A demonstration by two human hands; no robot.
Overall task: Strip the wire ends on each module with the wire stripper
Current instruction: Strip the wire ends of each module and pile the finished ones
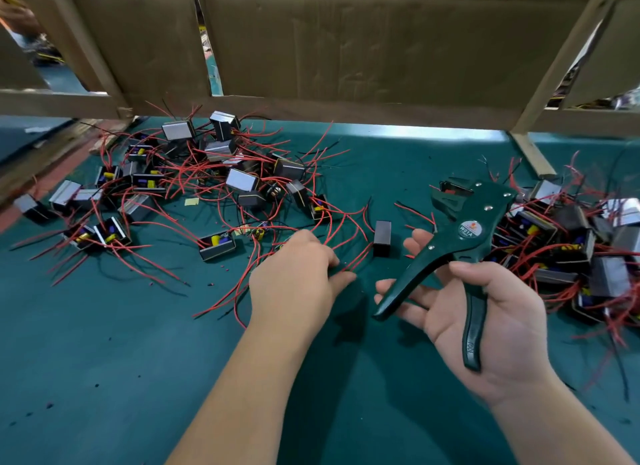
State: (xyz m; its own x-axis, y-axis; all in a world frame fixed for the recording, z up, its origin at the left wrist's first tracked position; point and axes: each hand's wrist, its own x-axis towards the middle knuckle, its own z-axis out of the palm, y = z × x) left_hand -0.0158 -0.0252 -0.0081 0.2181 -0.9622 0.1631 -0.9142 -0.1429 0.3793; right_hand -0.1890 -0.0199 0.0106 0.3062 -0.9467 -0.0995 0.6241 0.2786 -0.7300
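My right hand (498, 312), palm up, holds the wire stripper (467, 229): thumb hooked over the rear handle, which lies along my palm, fingers loosely curved beneath the front handle. The handles are splayed. The tool's long axis runs from my palm away from me, its head pointing up and slightly left. My left hand (298, 274), palm down, pinches the red wires (360, 253) of a black module (382, 238), which lies lengthwise away from me on the green mat (104, 343), just left of the stripper.
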